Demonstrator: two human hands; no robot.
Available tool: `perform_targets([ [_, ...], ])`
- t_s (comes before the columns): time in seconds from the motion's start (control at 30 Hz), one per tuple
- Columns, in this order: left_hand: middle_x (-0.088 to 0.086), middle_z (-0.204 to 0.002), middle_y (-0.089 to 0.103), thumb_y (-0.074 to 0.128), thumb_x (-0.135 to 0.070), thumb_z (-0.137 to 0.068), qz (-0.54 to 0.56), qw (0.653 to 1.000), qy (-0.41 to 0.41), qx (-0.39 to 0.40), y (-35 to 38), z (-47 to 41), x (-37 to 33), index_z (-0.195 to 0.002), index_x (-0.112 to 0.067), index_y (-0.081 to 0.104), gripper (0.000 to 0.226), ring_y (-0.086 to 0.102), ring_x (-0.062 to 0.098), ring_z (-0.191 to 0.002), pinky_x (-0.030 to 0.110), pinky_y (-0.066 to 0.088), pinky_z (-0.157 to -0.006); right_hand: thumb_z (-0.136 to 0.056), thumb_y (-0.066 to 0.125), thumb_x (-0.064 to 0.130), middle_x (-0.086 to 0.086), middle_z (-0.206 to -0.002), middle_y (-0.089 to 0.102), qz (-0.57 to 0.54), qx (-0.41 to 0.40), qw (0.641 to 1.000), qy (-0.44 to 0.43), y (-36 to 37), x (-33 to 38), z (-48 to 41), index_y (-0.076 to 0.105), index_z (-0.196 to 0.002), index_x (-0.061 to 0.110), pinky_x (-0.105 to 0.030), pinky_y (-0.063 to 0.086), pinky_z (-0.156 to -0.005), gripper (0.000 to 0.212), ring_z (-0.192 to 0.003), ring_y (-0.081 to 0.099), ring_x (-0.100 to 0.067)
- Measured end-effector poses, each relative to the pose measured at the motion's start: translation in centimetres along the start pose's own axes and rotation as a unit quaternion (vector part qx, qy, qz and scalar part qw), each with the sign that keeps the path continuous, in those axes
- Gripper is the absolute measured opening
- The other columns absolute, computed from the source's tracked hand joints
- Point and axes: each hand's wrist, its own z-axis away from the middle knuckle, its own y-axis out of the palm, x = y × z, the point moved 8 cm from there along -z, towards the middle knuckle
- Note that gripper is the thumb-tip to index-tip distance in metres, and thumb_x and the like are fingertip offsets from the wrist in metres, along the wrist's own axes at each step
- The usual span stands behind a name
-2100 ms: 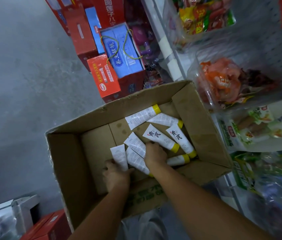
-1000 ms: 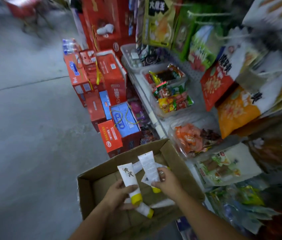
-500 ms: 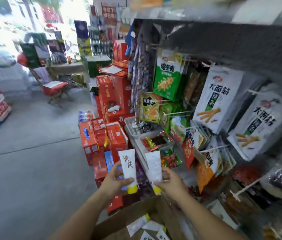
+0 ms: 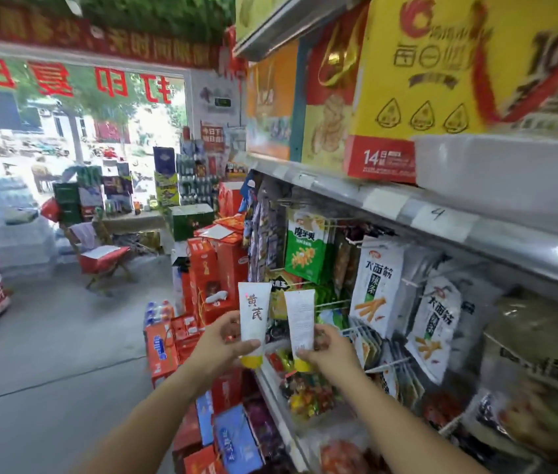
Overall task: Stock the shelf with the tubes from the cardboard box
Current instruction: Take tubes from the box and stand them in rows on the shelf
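One tube gripped in my left hand, another tube in my right hand, both below the shelf

Two tubes at centre frame: left tube, right tube. Two hands: left hand, right hand. Two matching white snack bags right of centre; one green snack bag.
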Motion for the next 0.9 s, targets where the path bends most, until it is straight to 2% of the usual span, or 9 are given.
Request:
perform_targets([
  [0.1, 0.01, -0.113, 0.071, 0.082, -0.007, -0.078, 0.017, 0.999, 0.017, 0.033, 1.5, -0.1, -2.9, -0.122, -0.023, 0.061, 0.051, 0.072, 0.031, -0.098, 0.051, 0.06, -0.075, -0.076, 0.083, 0.019, 0.013, -0.098, 0.063, 0.002, -0.041, 0.999, -0.011, -2.4, 2.5, 1.3, 0.052, -0.113, 0.034, -0.036, 0.056, -0.082, 0.05, -0.09, 0.063, -0.009],
  [0.2, 0.007, -0.116, 0.071, 0.083, -0.011, -0.077, 0.01, 0.997, 0.032, 0.065, 3.7, 0.3, -4.9, -0.125, -0.023, 0.059, 0.056, 0.073, 0.027, -0.097, 0.044, 0.06, -0.07, -0.075, 0.084, 0.021, 0.006, -0.105, 0.066, 0.003, -0.084, 0.996, -0.007, -4.9, 4.3, 3.4, 0.051, -0.111, 0.034, -0.037, 0.058, -0.081, 0.05, -0.088, 0.066, -0.011],
  [0.33, 0.006, -0.113, 0.072, 0.078, -0.002, -0.079, 0.023, 0.992, 0.05, 0.112, 7.7, 1.6, -7.2, -0.129, -0.019, 0.056, 0.057, 0.073, 0.025, -0.093, 0.037, 0.061, -0.064, -0.078, 0.081, 0.018, 0.012, -0.093, 0.061, 0.011, -0.13, 0.991, -0.003, -8.5, 5.6, 7.5, 0.051, -0.109, 0.031, -0.015, 0.049, -0.061, 0.045, -0.078, 0.059, 0.002],
  [0.37, 0.008, -0.113, 0.071, 0.076, 0.002, -0.08, 0.033, 0.991, 0.048, 0.122, 8.7, 1.9, -7.5, -0.129, -0.017, 0.055, 0.057, 0.073, 0.027, -0.094, 0.038, 0.061, -0.065, -0.079, 0.081, 0.018, 0.013, -0.092, 0.06, 0.016, -0.141, 0.99, 0.001, -9.5, 5.8, 8.8, 0.051, -0.11, 0.031, -0.014, 0.049, -0.06, 0.045, -0.078, 0.058, 0.002],
  [0.5, 0.011, -0.115, 0.07, 0.079, -0.002, -0.077, 0.049, 0.982, 0.037, 0.176, 13.3, 3.5, -8.7, -0.127, -0.02, 0.055, 0.059, 0.073, 0.032, -0.094, 0.047, 0.061, -0.068, -0.074, 0.084, 0.024, 0.005, -0.105, 0.061, 0.039, -0.196, 0.979, 0.027, -13.8, 6.0, 13.4, 0.053, -0.12, 0.027, -0.034, 0.057, -0.081, 0.055, -0.095, 0.063, -0.015],
  [0.63, 0.008, -0.118, 0.069, 0.082, -0.008, -0.075, 0.058, 0.971, 0.047, 0.228, 18.6, 6.3, -10.1, -0.124, -0.023, 0.057, 0.057, 0.072, 0.028, -0.094, 0.035, 0.059, -0.061, -0.075, 0.084, 0.02, 0.007, -0.107, 0.06, 0.042, -0.258, 0.964, 0.049, -18.5, 5.5, 18.6, 0.052, -0.128, 0.018, -0.022, 0.053, -0.077, 0.061, -0.093, 0.059, -0.008],
  [0.7, 0.008, -0.119, 0.067, 0.079, -0.006, -0.08, 0.054, 0.964, 0.052, 0.254, 21.5, 7.8, -10.7, -0.127, -0.022, 0.056, 0.055, 0.072, 0.024, -0.095, 0.032, 0.058, -0.059, -0.079, 0.081, 0.018, 0.009, -0.105, 0.057, 0.053, -0.271, 0.959, 0.058, -20.6, 5.4, 21.5, 0.05, -0.125, 0.021, -0.006, 0.044, -0.061, 0.056, -0.085, 0.055, -0.001],
  [0.83, 0.006, -0.112, 0.071, 0.082, -0.008, -0.078, 0.034, 0.957, 0.071, 0.277, 26.2, 10.7, -11.6, -0.121, -0.025, 0.059, 0.051, 0.072, 0.028, -0.096, 0.059, 0.059, -0.074, -0.082, 0.078, 0.017, 0.006, -0.114, 0.061, 0.07, -0.3, 0.949, 0.058, -24.4, 5.2, 26.7, 0.05, -0.13, 0.015, -0.001, 0.038, -0.051, 0.055, -0.081, 0.052, 0.001],
  [0.9, 0.002, -0.108, 0.072, 0.083, -0.009, -0.077, 0.035, 0.953, 0.075, 0.29, 28.5, 12.7, -12.4, -0.118, -0.029, 0.06, 0.051, 0.072, 0.024, -0.094, 0.053, 0.061, -0.073, -0.08, 0.079, 0.017, 0.008, -0.108, 0.06, 0.081, -0.314, 0.944, 0.065, -26.1, 4.8, 29.4, 0.053, -0.122, 0.019, 0.0, 0.039, -0.053, 0.049, -0.081, 0.053, 0.002],
])
